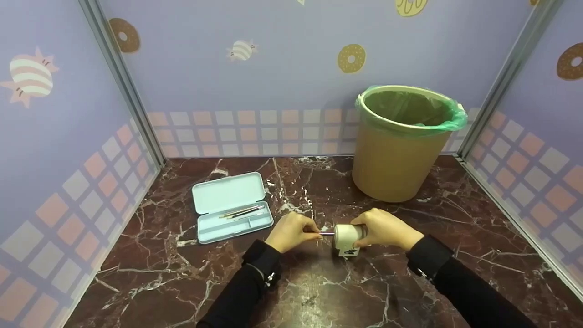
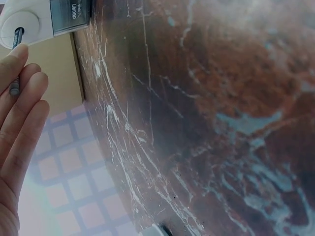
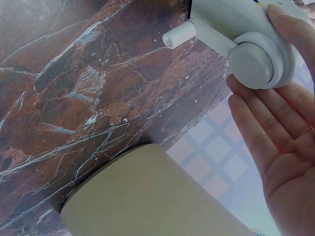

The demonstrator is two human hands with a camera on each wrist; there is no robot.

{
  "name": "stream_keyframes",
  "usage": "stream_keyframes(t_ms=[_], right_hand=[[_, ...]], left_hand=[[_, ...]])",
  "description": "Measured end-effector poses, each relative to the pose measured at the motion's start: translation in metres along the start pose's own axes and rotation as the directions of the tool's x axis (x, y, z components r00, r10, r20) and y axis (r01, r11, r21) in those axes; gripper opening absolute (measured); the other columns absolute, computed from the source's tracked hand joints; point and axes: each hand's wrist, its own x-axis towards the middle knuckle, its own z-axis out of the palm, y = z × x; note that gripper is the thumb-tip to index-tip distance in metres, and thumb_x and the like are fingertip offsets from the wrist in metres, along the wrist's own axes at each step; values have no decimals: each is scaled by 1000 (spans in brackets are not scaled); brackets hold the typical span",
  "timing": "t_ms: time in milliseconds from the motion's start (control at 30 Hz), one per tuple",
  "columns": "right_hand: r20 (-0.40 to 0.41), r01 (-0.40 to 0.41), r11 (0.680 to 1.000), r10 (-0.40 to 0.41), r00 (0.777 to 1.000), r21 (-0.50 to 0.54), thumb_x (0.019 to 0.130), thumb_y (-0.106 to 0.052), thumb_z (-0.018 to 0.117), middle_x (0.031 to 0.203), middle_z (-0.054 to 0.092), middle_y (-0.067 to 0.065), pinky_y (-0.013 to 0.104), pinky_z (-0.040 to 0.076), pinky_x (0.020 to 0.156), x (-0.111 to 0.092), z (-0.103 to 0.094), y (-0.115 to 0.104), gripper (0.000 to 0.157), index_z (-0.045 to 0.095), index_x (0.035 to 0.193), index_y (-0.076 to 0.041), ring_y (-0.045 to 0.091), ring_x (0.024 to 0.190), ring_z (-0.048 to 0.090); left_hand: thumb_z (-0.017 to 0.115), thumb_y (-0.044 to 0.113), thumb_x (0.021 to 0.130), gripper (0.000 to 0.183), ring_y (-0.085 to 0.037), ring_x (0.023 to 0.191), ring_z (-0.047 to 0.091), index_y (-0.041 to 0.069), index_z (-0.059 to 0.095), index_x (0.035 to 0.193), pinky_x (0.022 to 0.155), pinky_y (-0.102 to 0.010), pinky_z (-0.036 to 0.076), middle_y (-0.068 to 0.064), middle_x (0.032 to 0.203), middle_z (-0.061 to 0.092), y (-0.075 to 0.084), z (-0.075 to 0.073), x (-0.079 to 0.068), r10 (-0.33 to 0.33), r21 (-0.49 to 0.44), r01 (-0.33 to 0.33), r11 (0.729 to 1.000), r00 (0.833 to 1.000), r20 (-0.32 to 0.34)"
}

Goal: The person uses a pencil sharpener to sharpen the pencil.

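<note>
A white hand-crank pencil sharpener [image 1: 346, 236] stands on the marbled table, between both hands. My left hand [image 1: 294, 231] pinches a dark pencil [image 2: 15, 87] between thumb and fingers. The pencil's far end sits inside the round hole [image 2: 19, 24] in the sharpener's front. My right hand [image 1: 387, 229] grips the sharpener's body from the right, with the thumb on one side and fingers on the other. In the right wrist view, the crank handle [image 3: 179, 34] sticks out from the back, untouched. The pencil's tip is hidden inside the sharpener.
Left of the hands lies an open light-blue pencil case [image 1: 227, 193] with several pencils [image 1: 241, 212] in its tray. A tan bin [image 1: 394, 164] with a green liner stands at the back right. Patterned panels [image 1: 273, 82] enclose the back and sides.
</note>
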Motion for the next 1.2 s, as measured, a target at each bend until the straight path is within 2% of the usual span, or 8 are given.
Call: stream_keyframes(t_ms=[200, 633, 967, 1200], right_hand=[[1, -1, 1000, 1, 1000, -2, 75, -26, 90, 90, 80, 5, 27, 52, 63, 0, -1, -1, 33, 78, 100, -7, 8, 70, 66], [20, -14, 1000, 13, 1000, 14, 74, -23, 90, 90, 80, 5, 26, 52, 63, 1, -2, -2, 32, 78, 100, -8, 7, 70, 65], [4, -11, 1000, 11, 1000, 14, 73, -24, 91, 87, 79, 3, 26, 51, 62, 2, -1, -2, 30, 77, 96, -9, 5, 67, 62], [0, -10, 1000, 11, 1000, 16, 73, -24, 91, 88, 80, 4, 26, 52, 63, 1, 1, -2, 31, 78, 96, -9, 6, 67, 64]], left_hand=[[83, 20, 84, 8, -11, 68, 72, 12, 82, 84, 67, -21, 55, -1, 82, 81, -1, 0, -1, -12, -18, 12, 1000, 1000, 7], [84, 19, 84, 8, -10, 66, 71, 12, 81, 82, 64, -17, 54, -1, 79, 80, -3, 0, -2, 19, -15, -19, 1000, 1000, -4], [84, 19, 83, 9, -10, 63, 69, 11, 81, 80, 64, -20, 53, -2, 78, 80, -4, -2, -2, 18, -28, -18, 999, 1000, -2], [83, 19, 84, 9, -3, 60, 59, 11, 81, 82, 61, -15, 46, -2, 79, 80, -5, -2, -2, -2, -38, 3, 999, 1000, 14]])
